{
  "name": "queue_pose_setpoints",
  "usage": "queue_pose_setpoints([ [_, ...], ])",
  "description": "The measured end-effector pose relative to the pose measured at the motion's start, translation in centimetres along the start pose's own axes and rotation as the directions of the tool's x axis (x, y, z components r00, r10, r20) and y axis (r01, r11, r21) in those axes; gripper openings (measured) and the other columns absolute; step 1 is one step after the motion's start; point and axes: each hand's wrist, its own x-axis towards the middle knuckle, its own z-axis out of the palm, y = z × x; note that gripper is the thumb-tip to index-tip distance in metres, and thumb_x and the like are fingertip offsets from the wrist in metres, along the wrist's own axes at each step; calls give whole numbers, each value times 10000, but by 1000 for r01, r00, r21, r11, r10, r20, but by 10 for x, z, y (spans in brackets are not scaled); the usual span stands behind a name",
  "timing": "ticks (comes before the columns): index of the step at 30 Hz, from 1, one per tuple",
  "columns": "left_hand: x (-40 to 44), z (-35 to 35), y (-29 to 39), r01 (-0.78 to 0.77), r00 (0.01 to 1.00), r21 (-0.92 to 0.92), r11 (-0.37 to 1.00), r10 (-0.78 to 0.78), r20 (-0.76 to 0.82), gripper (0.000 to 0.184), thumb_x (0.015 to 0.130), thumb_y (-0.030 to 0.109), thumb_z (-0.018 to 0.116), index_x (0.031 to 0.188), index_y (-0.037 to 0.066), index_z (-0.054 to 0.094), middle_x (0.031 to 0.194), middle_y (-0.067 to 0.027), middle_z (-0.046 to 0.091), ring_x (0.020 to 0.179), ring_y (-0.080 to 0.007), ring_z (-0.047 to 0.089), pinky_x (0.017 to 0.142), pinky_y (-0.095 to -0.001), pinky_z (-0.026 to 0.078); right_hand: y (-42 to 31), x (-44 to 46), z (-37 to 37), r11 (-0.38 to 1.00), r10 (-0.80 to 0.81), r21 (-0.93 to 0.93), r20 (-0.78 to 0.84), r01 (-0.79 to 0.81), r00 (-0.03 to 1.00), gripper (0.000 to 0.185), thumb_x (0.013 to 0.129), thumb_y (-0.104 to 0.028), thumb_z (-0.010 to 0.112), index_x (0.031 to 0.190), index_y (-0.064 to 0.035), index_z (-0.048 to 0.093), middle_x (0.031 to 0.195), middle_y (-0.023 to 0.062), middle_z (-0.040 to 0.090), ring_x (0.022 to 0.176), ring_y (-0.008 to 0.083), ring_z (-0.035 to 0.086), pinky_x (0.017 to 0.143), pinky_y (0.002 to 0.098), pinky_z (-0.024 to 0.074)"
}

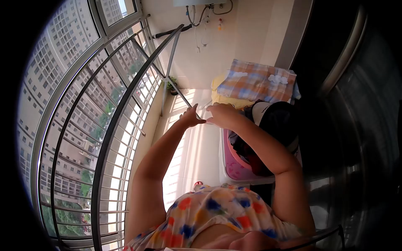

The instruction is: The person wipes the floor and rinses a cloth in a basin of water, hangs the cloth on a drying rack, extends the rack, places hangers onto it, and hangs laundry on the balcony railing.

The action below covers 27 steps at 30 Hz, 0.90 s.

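My left hand (192,117) is raised in front of me, fingers and thumb apart, with nothing visible in it. Behind it, the thin grey leg of a metal rack (179,93) runs down out of sight; I cannot tell whether the hand touches it. Close by on the right is my right hand (223,114), its thumb and forefinger apart and its other fingers partly hidden. The thumbs of both hands point toward each other. Below my right forearm, a pink tub (234,164) holds a heap of dark clothes (279,125).
A folded plaid cloth (255,81) lies over a yellow cloth (220,95) beyond the tub. Window railings (106,167) line the left side. A potted plant (172,85) stands in the far corner. Hoses (197,21) hang on the far wall, and a dark glossy panel (356,138) is at right.
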Motion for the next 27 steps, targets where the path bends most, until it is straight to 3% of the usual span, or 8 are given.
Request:
queue_pose_setpoints([
  [2,32,-5,18,30,987,111,993,-47,155,753,790,689,409,1294,131,457,1204,-157,523,1140,-324,483,1010,-588,206,16,1,-9,998,36,-46,-86,-40,996,323,747,-295,631,993,-85,623,951,126,619,902,288,605,780,412,465],
  [4,52,-24,41,70,923,120,990,-110,369,612,881,594,305,1069,107,624,1010,-119,620,1001,-307,561,1028,-576,174,38,5,-19,996,71,-43,-129,-77,989,321,753,-280,625,999,-73,622,942,124,624,897,287,602,783,401,456],
  [5,83,17,17,-42,994,69,997,35,107,539,941,470,255,898,109,653,839,-101,639,856,-301,594,1044,-552,158,44,4,-29,993,113,-21,-154,-117,982,320,754,-281,626,994,-70,624,940,124,626,898,285,601,786,398,453],
  [8,90,18,44,-52,964,102,993,77,-254,138,805,207,561,893,125,627,1112,-105,550,1086,-303,483,1035,-515,207,71,-10,-57,961,277,47,-208,-273,938,306,755,-276,628,974,-62,632,935,123,634,899,279,598,794,393,442],
  [13,137,26,57,-5,964,-2,1000,4,-266,770,634,350,732,1302,184,386,1257,-119,437,1203,-309,387,1009,-473,252,160,-51,-87,847,531,187,-244,-498,811,201,766,-241,615,892,-88,643,879,96,655,870,271,605,781,378,442],
  [17,155,7,68,-60,987,16,998,62,-146,277,819,432,568,821,194,710,1035,-47,608,1053,-259,488,901,-441,287,278,-82,-84,710,700,146,-251,-689,668,109,750,-173,583,818,-115,645,866,84,652,869,271,605,747,374,468],
  [21,172,5,74,-105,970,93,990,122,-208,257,747,378,664,917,186,688,1042,-23,617,1039,-246,494,892,-434,284,333,-90,-80,604,783,77,-245,-793,572,88,733,-175,612,796,-120,636,902,53,648,901,257,597,804,407,445],
  [27,192,21,90,-71,992,201,977,90,-84,807,674,460,717,1354,226,351,1152,-51,589,1148,-267,461,934,-440,263,378,-61,-56,696,660,-109,-292,-710,692,694,654,-255,733,1280,-218,435,1245,44,530,1140,319,484,985,549,273],
])
